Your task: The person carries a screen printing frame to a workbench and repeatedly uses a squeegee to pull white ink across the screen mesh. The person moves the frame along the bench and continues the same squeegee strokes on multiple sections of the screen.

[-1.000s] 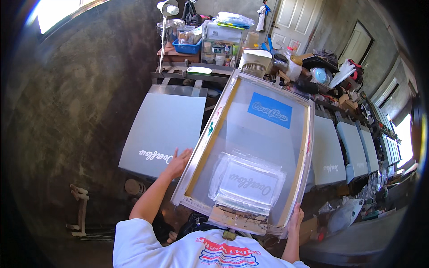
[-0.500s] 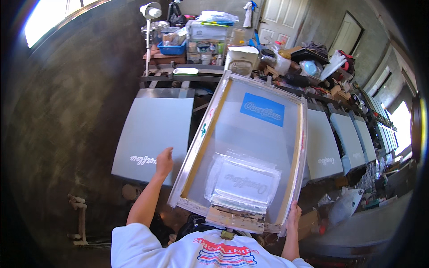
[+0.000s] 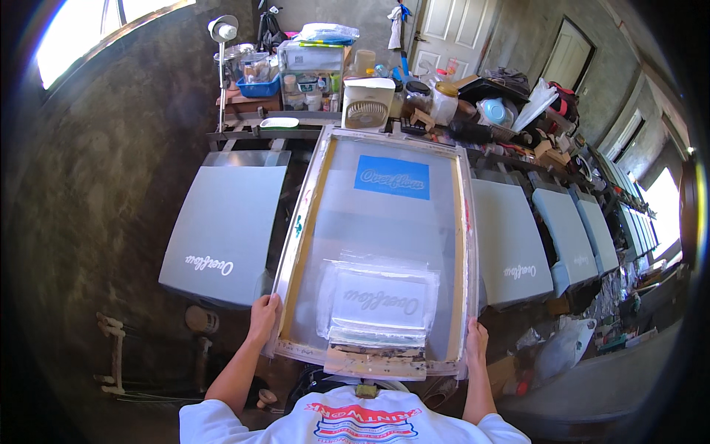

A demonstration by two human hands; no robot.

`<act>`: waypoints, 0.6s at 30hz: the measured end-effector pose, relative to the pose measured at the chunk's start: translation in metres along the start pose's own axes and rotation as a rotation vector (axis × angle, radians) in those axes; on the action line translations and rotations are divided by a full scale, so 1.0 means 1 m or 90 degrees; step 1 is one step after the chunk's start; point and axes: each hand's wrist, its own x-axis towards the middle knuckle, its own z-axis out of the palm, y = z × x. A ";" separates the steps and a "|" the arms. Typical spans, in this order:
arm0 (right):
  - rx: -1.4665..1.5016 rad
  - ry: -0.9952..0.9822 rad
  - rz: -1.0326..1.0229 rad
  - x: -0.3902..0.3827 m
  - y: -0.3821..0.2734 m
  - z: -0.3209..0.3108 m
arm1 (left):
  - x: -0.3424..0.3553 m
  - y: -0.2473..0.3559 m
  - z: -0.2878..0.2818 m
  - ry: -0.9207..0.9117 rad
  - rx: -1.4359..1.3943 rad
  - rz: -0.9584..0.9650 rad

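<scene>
A large screen printing frame (image 3: pixel 322 170) lies in front of me, its pale mesh carrying a blue stencil patch (image 3: pixel 393 177) near the far end and a taped script design (image 3: pixel 381 300) near my end. A squeegee (image 3: pixel 376 358) with a stained wooden handle rests across the near end. My left hand (image 3: pixel 263 318) is closed on the frame's near left edge. On the opposite side, my right hand (image 3: pixel 476 342) grips the lower right edge. Left of the frame, a light blue-grey shirt (image 3: pixel 225 222) with a white script print is stretched over a board.
More printed shirts (image 3: pixel 510 237) on boards line the right side. A small fan (image 3: pixel 367 103) stands behind the frame. Bins, jars and tools crowd the back table, with a white lamp (image 3: pixel 223 29) at its left. A plastic bag (image 3: pixel 568 344) lies at lower right.
My left hand has moved from over the left shirt to the frame's left edge and taken hold. The frame now sits straighter, less tilted, in view. My right hand stays on its edge.
</scene>
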 end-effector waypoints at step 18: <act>-0.239 -0.055 -0.011 0.101 0.018 0.014 | -0.005 -0.016 0.030 0.130 0.014 -0.012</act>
